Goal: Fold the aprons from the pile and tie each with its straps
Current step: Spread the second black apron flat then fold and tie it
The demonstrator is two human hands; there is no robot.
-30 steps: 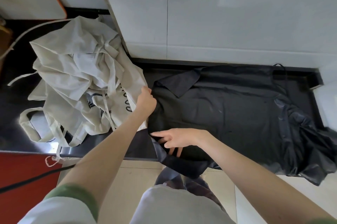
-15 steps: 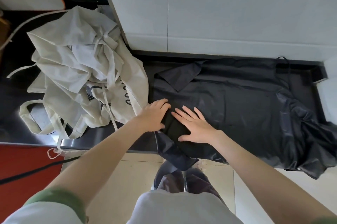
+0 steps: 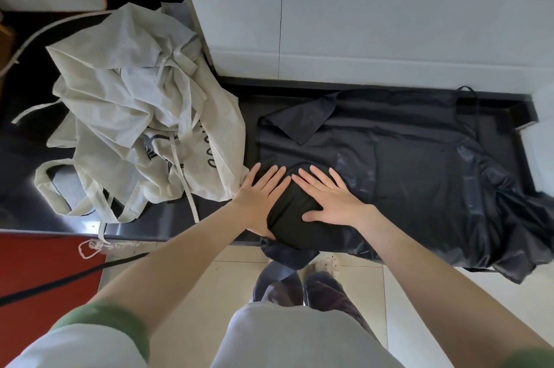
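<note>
Black apron [image 3: 404, 175] spread on counter [image 3: 150, 226], shiny, creased — corner flipped at 11 o'clock, hem over edge at 6. Left hand [image 3: 260, 190], right hand [image 3: 329, 199] pressing it, fingers straight, apart. Pile [image 3: 135, 133] close at 9.

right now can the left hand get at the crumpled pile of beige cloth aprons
Probably yes: the left hand lies flat on the black apron, right beside the beige pile, nothing between.

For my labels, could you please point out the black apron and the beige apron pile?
black apron [image 3: 419, 175]: head view, flat middle panel.
beige apron pile [image 3: 126, 115]: head view, crumpled centre.
</note>
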